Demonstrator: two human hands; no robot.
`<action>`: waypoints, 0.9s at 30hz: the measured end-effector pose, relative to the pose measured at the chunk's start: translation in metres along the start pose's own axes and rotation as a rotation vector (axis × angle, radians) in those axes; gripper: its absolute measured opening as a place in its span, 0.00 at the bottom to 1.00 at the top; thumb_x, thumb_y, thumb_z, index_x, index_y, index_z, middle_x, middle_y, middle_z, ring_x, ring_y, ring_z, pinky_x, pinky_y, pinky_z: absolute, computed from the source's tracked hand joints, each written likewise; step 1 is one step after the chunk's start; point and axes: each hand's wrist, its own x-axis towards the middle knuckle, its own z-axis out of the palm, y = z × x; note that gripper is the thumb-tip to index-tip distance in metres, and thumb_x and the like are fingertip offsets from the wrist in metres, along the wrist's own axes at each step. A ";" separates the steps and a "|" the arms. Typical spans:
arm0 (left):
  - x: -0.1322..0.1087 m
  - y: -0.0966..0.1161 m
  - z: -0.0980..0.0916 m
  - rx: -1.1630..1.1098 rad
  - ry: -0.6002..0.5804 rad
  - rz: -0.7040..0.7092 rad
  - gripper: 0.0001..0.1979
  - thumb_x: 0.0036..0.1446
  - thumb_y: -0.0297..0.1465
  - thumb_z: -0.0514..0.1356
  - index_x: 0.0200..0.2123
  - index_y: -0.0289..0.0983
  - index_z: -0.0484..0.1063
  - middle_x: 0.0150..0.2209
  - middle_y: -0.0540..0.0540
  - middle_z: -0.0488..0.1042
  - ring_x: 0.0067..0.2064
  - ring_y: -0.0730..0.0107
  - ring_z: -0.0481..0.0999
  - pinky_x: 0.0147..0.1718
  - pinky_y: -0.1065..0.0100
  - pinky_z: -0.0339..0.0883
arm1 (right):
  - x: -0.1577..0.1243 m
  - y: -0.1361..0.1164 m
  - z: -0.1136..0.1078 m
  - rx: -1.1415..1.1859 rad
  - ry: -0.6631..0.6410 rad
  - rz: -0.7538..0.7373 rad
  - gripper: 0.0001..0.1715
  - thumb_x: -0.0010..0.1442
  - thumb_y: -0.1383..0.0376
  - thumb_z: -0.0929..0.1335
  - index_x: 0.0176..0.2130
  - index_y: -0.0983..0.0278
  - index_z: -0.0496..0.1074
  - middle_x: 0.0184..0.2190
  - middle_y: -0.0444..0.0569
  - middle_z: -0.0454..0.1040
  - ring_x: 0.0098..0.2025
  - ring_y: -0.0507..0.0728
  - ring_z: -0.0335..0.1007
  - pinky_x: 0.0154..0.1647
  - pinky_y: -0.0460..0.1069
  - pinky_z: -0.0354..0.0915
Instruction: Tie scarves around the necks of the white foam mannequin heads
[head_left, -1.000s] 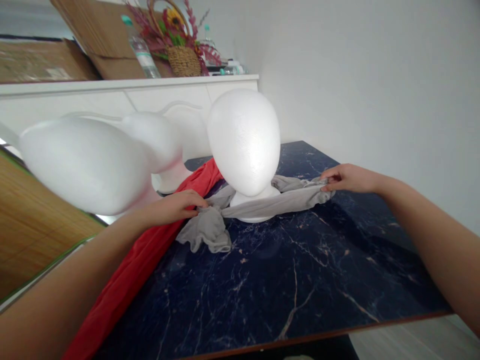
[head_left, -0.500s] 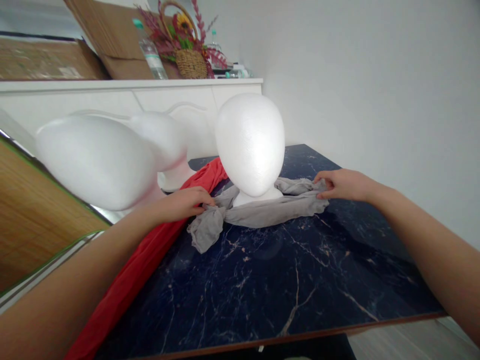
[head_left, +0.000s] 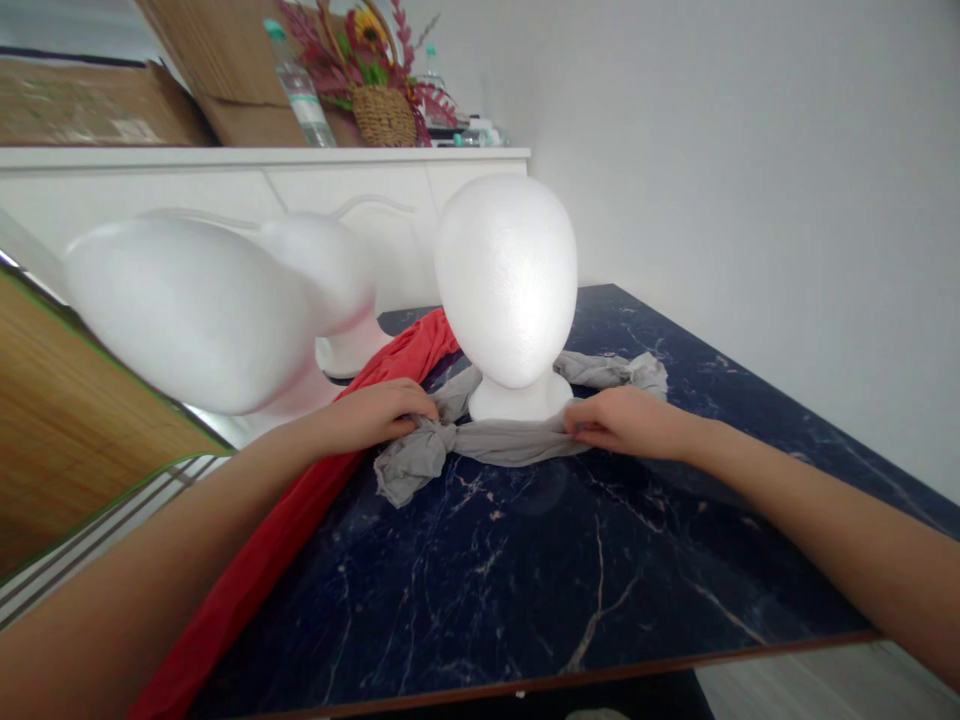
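Observation:
A white foam mannequin head (head_left: 506,280) stands upright on the dark blue marbled table (head_left: 495,580). Around its base lies a grey scarf (head_left: 514,445), with a bunched, knotted end at the left and another bunch behind on the right. My left hand (head_left: 386,412) pinches the scarf by the left knot. On the front strip, just right of the neck, my right hand (head_left: 626,420) has its fingers closed on the cloth. A long red scarf (head_left: 300,525) runs diagonally along the table's left side, partly under my left forearm.
Two more white foam heads, a near one (head_left: 195,310) and a farther one (head_left: 322,270), stand at the left. Behind is a white cabinet (head_left: 345,190) bearing cardboard boxes, a flower basket (head_left: 384,115) and bottles. A plain wall (head_left: 735,180) rises at the right.
My right hand has moved left and nearer along the scarf, from its right end to beside the neck. The front strip is now gathered narrower. My left hand has stayed by the knot.

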 end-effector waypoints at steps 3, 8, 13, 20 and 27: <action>0.000 -0.002 -0.003 -0.034 -0.031 0.000 0.12 0.62 0.27 0.54 0.41 0.37 0.77 0.44 0.46 0.78 0.49 0.62 0.72 0.52 0.64 0.63 | -0.008 0.019 -0.014 0.105 -0.064 0.047 0.07 0.59 0.71 0.66 0.35 0.61 0.74 0.27 0.44 0.73 0.29 0.53 0.66 0.30 0.47 0.54; 0.001 -0.002 -0.010 -0.190 -0.053 -0.023 0.11 0.63 0.32 0.56 0.44 0.37 0.76 0.47 0.44 0.77 0.49 0.63 0.73 0.52 0.65 0.66 | -0.030 0.051 -0.036 0.309 -0.256 0.196 0.05 0.56 0.68 0.67 0.33 0.61 0.74 0.21 0.42 0.66 0.24 0.52 0.60 0.25 0.47 0.53; 0.004 -0.010 -0.014 -0.133 -0.027 -0.042 0.12 0.61 0.31 0.56 0.44 0.36 0.76 0.47 0.43 0.77 0.49 0.62 0.73 0.52 0.62 0.66 | -0.051 0.075 -0.049 0.354 -0.326 0.343 0.02 0.48 0.69 0.69 0.26 0.62 0.73 0.20 0.42 0.64 0.24 0.53 0.60 0.26 0.47 0.53; 0.003 -0.028 -0.012 0.222 -0.016 -0.118 0.15 0.57 0.26 0.50 0.33 0.41 0.78 0.44 0.47 0.79 0.51 0.55 0.71 0.54 0.53 0.60 | -0.075 0.116 -0.054 0.092 -0.255 0.681 0.08 0.41 0.77 0.69 0.23 0.66 0.74 0.19 0.47 0.70 0.24 0.56 0.64 0.28 0.50 0.56; 0.026 0.037 0.014 -0.129 0.410 -0.234 0.32 0.51 0.27 0.56 0.61 0.34 0.65 0.63 0.38 0.65 0.64 0.51 0.62 0.65 0.50 0.50 | -0.050 0.099 -0.044 -0.012 0.192 0.599 0.09 0.51 0.63 0.68 0.34 0.62 0.76 0.28 0.50 0.75 0.29 0.60 0.69 0.34 0.55 0.66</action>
